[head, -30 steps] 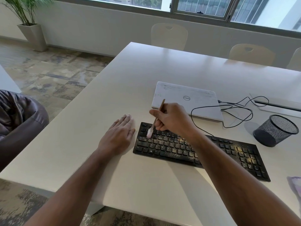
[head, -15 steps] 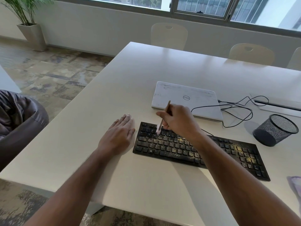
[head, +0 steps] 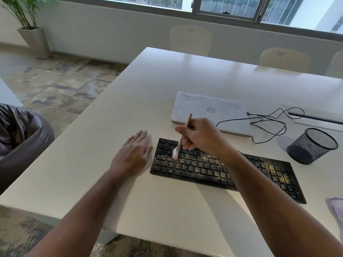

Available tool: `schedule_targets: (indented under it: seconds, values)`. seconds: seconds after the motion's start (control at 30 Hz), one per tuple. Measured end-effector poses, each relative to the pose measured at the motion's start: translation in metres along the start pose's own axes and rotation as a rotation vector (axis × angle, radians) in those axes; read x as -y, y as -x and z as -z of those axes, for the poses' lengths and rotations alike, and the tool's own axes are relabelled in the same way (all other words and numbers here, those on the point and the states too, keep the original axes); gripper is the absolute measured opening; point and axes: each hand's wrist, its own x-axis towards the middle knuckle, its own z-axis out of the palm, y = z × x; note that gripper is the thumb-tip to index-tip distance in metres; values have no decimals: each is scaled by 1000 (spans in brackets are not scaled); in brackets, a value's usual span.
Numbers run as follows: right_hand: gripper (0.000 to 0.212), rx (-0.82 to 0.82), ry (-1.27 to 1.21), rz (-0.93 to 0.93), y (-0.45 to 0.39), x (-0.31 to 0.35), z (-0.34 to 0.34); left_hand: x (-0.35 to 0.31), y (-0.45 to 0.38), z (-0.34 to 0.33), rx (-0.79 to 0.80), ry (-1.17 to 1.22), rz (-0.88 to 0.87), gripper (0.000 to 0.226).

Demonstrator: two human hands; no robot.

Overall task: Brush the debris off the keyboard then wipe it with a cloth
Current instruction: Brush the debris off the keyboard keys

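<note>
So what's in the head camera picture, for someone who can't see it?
A person's right hand holds a small brush with its bristles on a black keyboard speckled with yellowish debris, while the left hand lies flat on the white table beside it. A closed white laptop and mesh cup sit behind.

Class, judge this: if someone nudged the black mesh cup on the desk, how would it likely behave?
The mesh cup looks like thin open wire, so it is probably light and would slide easily on the smooth table. It appears to lean, so a push might tip it, after which its round wall could roll.
</note>
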Motion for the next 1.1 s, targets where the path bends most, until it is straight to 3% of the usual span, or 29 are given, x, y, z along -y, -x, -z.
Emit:
schedule_targets:
  seconds: [0.1,0.3,0.43,0.53,0.63,0.77,0.97,1.1]
  values:
    - [10,-114,139,73,1,-4,0,-1,0,1,-2,0,0,57]
    - [20,21,-24,-24,4,-2,2,1,-1,0,7,0,-5,57]
    - [18,-175,186,86,6,-9,6,1,0,0,5,0,-4,57]
    - [23,-100,203,37,9,-12,6,1,-1,-1,6,-2,-5,57]
    - [22,-8,55,-28,11,-8,10,2,-1,-1,5,-5,-8,57]
    - [16,-167,138,60,10,-12,12,1,-1,-1,3,-4,-4,57]
    - [20,-42,34,-24,12,-8,11,0,0,0,-6,2,-10,57]
    - [13,-156,126,44,12,-12,11,1,-1,-1,-3,1,-6,57]
